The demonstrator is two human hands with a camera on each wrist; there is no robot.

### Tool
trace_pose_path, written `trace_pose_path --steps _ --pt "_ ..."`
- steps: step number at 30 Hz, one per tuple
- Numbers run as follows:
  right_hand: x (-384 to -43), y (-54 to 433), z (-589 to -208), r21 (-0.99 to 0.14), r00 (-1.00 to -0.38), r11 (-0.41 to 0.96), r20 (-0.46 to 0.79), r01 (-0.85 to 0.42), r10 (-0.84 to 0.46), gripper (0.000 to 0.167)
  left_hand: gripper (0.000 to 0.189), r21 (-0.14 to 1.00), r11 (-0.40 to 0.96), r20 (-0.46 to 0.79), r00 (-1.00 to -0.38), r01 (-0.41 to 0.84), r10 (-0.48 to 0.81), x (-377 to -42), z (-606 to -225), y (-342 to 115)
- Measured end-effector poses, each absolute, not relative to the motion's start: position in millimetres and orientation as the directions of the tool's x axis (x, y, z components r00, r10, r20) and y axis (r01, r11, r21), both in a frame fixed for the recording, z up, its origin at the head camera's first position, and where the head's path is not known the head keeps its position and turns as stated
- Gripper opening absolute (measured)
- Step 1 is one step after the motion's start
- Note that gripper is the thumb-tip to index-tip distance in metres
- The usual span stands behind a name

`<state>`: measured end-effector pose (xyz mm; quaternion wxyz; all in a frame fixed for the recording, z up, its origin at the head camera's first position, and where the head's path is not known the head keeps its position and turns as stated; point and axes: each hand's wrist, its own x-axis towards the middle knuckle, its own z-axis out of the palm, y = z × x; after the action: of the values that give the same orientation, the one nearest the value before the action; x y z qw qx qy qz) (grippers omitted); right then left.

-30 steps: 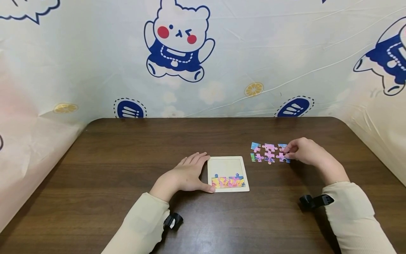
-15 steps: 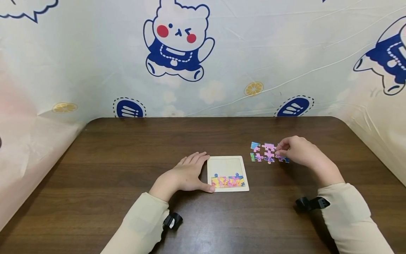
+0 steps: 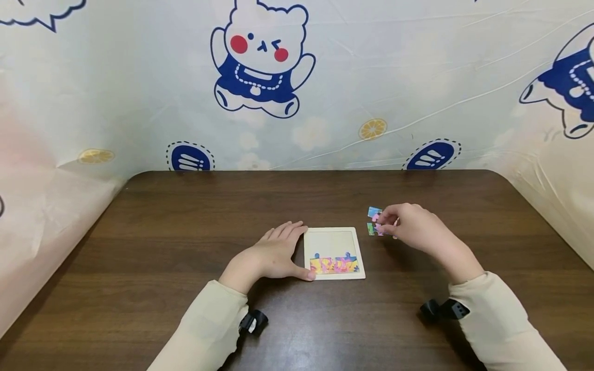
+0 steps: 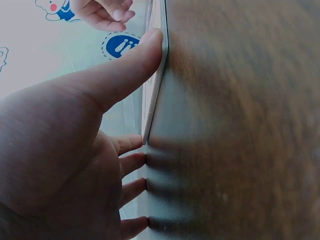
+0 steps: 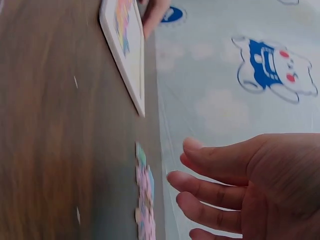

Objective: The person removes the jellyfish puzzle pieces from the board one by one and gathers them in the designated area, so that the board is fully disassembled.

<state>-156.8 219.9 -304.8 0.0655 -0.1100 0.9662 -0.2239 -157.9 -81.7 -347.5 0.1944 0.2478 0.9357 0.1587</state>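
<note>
My left hand lies along the left side of a pale square puzzle tray. Its thumb rests on the near left corner and the straight fingers reach to the far one. Joined yellow and pink jigsaw pieces fill the near part of the tray. My right hand hovers over loose jigsaw pieces right of the tray and hides most of them. In the right wrist view, its bent fingers stand apart from the thumb, holding nothing, beside the row of loose pieces.
The brown wooden table carries everything. Behind it hangs a pale curtain printed with cartoon bears. A black wrist camera sits by the left sleeve, and another black camera by the right.
My right hand has moved left across the loose pieces, from the right-hand column to over the left ones. The left hand and the tray have stayed in place.
</note>
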Motion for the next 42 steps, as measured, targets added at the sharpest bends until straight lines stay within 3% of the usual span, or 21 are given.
trace_pose_path --steps 10,30,42 --pt "-146.2 189.5 -306.3 -0.505 -0.961 0.826 0.028 -0.250 -0.274 0.007 0.105 0.395 0.826 -0.295 -0.796 0.401 0.528 -153.8 -337.9 -81.6" --pt "-126.3 139.5 -317.7 -0.704 -0.924 0.662 -0.019 -0.258 -0.381 0.014 0.107 0.378 0.826 -0.276 -0.800 0.419 0.532 -159.6 -349.1 -82.9" --pt "-120.5 129.5 -326.5 -0.668 -0.883 0.675 -0.058 -0.313 -0.466 0.027 0.108 0.380 0.829 -0.287 -0.800 0.409 0.526 -159.1 -348.0 -82.5"
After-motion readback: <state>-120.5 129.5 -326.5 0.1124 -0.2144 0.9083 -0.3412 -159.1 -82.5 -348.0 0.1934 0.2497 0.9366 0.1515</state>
